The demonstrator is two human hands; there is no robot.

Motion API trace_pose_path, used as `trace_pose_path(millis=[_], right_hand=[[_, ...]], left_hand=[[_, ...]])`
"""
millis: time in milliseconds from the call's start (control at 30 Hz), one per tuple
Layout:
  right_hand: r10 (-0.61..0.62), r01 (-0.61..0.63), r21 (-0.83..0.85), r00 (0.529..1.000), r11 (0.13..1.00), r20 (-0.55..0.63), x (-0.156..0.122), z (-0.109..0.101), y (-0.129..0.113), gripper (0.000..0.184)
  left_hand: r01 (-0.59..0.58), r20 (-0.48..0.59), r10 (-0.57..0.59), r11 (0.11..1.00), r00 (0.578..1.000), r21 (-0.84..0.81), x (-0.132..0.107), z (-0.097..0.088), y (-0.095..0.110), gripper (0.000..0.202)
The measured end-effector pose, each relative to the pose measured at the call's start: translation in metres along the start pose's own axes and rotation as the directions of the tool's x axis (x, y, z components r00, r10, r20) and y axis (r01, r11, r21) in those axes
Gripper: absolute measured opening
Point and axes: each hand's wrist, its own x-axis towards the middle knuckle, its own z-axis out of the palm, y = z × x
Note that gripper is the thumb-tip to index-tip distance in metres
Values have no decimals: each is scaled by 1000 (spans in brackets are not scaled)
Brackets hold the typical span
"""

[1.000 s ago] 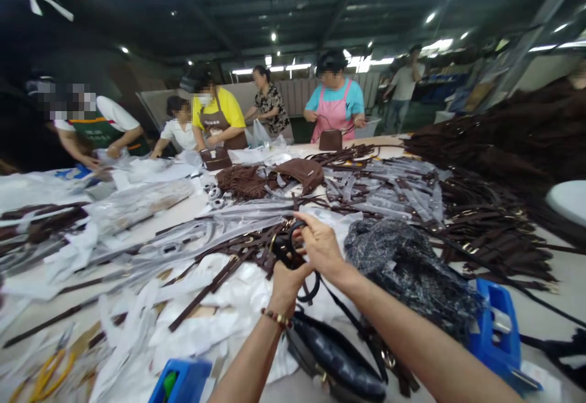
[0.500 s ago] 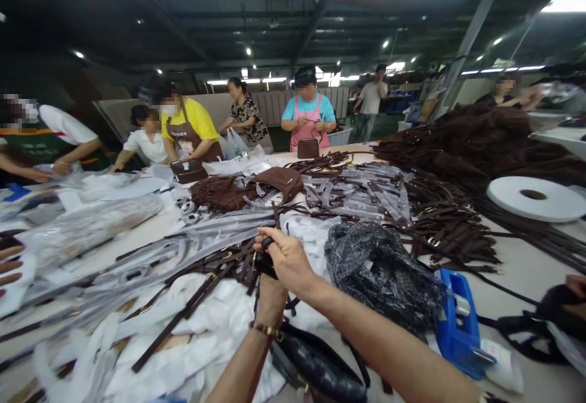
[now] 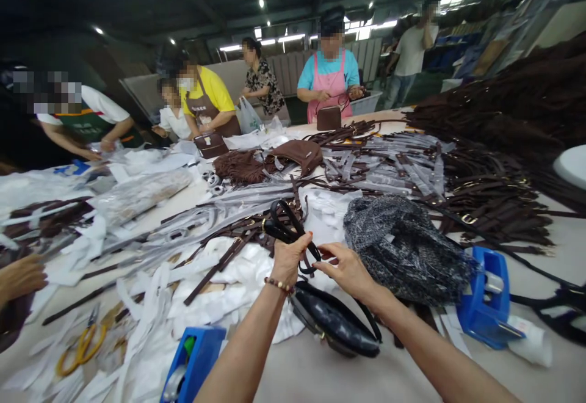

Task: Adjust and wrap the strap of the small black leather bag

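Observation:
My left hand (image 3: 289, 257) is closed around a black strap (image 3: 286, 214), which is bundled in loops that stick up above the fist. Just to its right, my right hand (image 3: 345, 267) pinches a lower loop of that same strap between thumb and fingertips. Below both hands a shiny black handbag (image 3: 336, 320) lies on the table, with a strap running along its right side. White wrapping material (image 3: 238, 275) spreads to the left of my hands. A heap of black-and-grey mesh fabric in clear plastic (image 3: 403, 250) sits beyond my right forearm.
Blue tape dispensers (image 3: 485, 299) stand at right and near front. Yellow-handled scissors (image 3: 83, 345) lie at left. Brown straps (image 3: 497, 189) and a brown bag (image 3: 297, 156) cover the table further back. Co-workers stand across it; another person's hand (image 3: 22, 278) reaches in at left.
My hands have moved apart, the right one from over the left to its right side. The strap's loops now show. The view has tilted down, revealing scissors and another tape dispenser.

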Motion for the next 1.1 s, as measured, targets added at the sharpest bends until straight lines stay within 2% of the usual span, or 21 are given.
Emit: trace_pose_path(millis=[100, 200, 400, 533, 700, 800, 867, 933, 1000, 1100], right_hand=[[10, -9, 32, 1000, 999, -4, 0, 8, 0, 21], [-39, 40, 25, 999, 999, -10, 4, 7, 2, 19], [-207, 163, -237, 963, 958, -174, 9, -2, -1, 16], [-248, 201, -351, 964, 915, -96, 12, -3, -2, 18], [-145, 146, -345, 989, 927, 28, 7, -19, 17, 17], [-15, 45, -288, 994, 957, 106, -9, -38, 37, 20], [63, -33, -257, 992, 966, 108, -26, -50, 50, 24], [117, -101, -248, 992, 963, 49, -44, -60, 60, 26], [151, -161, -255, 987, 954, -60, -65, -65, 67, 29], [180, -237, -259, 958, 936, -224, -94, -69, 74, 32]], left_hand=[[-5, 26, 5, 1000, 1000, 18, 0, 0, -1, 36], [-21, 61, 19, 999, 998, 25, -1, -2, 2, 34], [-3, 134, 2, 1000, 991, 7, -5, 0, 8, 32], [26, 165, -24, 1000, 986, -14, -6, 7, 9, 31], [-14, 77, 20, 997, 997, -75, -3, 6, 10, 28], [-34, 19, 35, 996, 999, -86, -1, -4, 14, 28], [-35, -16, 34, 996, 999, -80, -1, -11, 17, 28], [-48, -60, 42, 995, 997, -88, -3, -17, 20, 28], [-67, -111, 55, 992, 992, -105, -4, -23, 24, 28], [-96, -209, 71, 989, 975, -115, -3, -29, 31, 28]])
